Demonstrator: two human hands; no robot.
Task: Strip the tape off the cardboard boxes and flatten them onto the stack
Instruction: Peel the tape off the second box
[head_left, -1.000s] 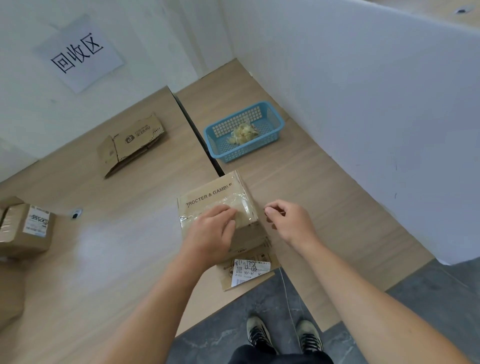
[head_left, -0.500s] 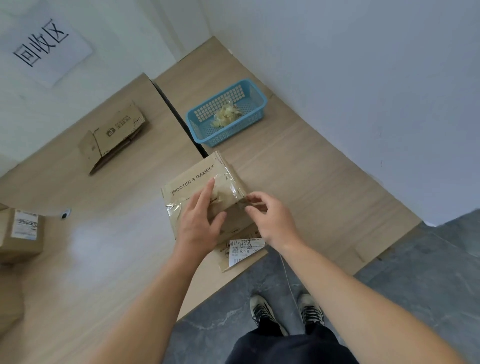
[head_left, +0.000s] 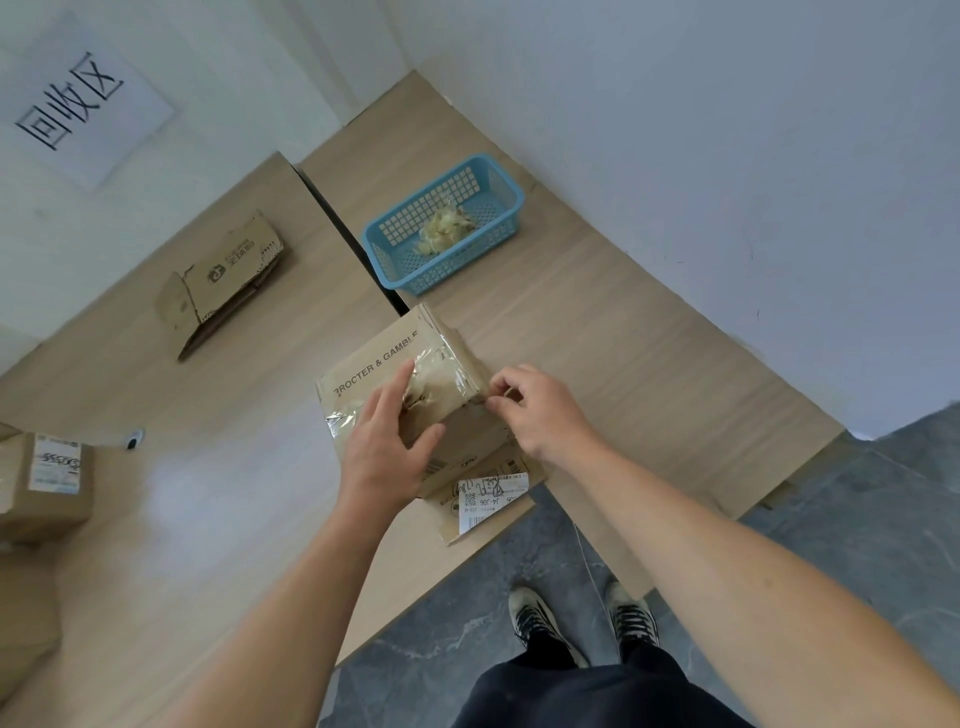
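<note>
The matt brown cardboard box is presenting a dull, fibrous surface. The clear plastic tape across it is reflecting light as a glossy, wrinkled film. The pale wood-grain table is showing a smooth satin finish. The blue perforated plastic basket is appearing smooth and slightly shiny.

I see a plain brown cardboard box with black block lettering, banded by clear glossy tape glaring whitish. At the near edge of the pale wood-grain worktop I see a white shipping label with black print and barcode. Toward the far edge, a sky-blue plastic lattice basket holds a yellowish-cream tape wad. The dark grey floor has whitish marble veins.
</note>
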